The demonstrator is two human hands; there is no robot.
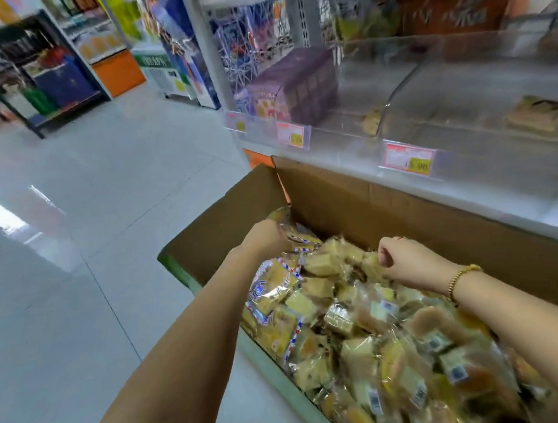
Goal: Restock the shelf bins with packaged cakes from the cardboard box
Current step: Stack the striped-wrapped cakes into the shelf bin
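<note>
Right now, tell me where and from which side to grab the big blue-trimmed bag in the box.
Pinch the blue-trimmed bag by its checkered sealed edge, coming down from above. It lies face up on the pile, its left side close to the cardboard box wall, so that right edge is free. The left hand grips another pack.

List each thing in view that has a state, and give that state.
cardboard box: open, flaps up, heaped with packaged cakes.
left hand: grips a cake packet at the box's far corner.
right hand: fingers curled on the pile; grip unclear.
clear shelf bin: nearly empty, few cakes inside.
purple carton: closed, on the shelf.
</note>
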